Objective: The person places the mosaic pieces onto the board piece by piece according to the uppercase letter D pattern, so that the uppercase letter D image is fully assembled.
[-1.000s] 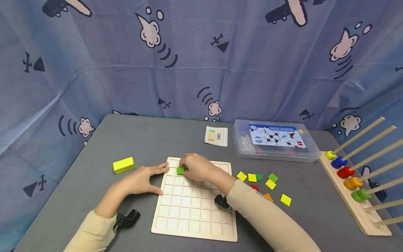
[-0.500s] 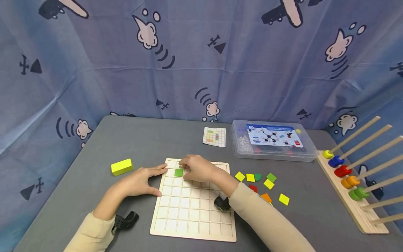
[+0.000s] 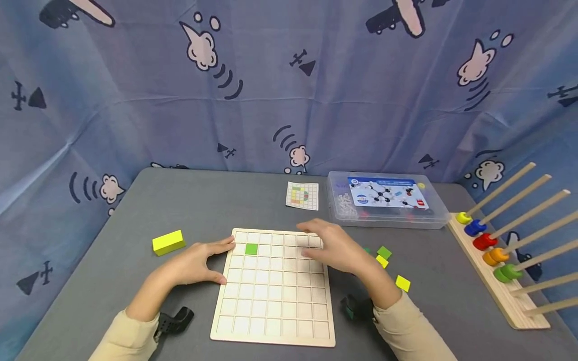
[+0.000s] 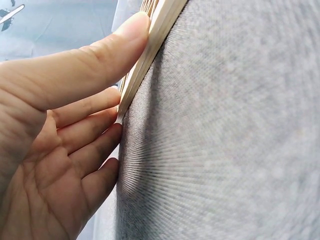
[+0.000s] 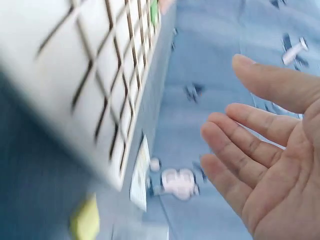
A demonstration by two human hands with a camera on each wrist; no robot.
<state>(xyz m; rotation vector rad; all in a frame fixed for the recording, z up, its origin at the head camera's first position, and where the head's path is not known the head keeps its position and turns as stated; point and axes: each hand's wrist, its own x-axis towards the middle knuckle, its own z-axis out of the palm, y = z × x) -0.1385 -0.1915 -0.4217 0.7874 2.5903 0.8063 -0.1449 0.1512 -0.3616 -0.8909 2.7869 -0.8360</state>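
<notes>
**Green square (image 3: 251, 249) lies on the wooden grid board (image 3: 271, 306), left hand (image 3: 194, 263) at the edge, right hand (image 3: 334, 245) free**

Take the middle of the board as the clock's centre, with twelve o'clock on the far side. The green square lies flat toward eleven o'clock, in the second row from the far edge and the second column from the left. The left hand is between nine and ten o'clock, thumb and fingers spread, their tips touching the board's left edge; the left wrist view shows the thumb laid against the rim and the other fingers fairly straight. The right hand is at two o'clock, over the far right corner, its fingers loosely extended and apart from the thumb; it holds nothing, and the right wrist view shows a gap between it and the board.

On the grey table (image 3: 221, 200), a yellow block (image 3: 168, 243) lies at ten o'clock, near the left hand. A small patterned card (image 3: 302, 196) lies between twelve and one. At two o'clock stands a clear plastic case (image 3: 388, 200) with a printed label. Between two and three, beyond the right hand, are a loose green tile (image 3: 384, 252), a yellow tile (image 3: 382, 261) just beside it and another yellow piece (image 3: 403, 283) nearer three. A wooden peg rack (image 3: 508, 298) with coloured rings stands farther out at three o'clock.
</notes>
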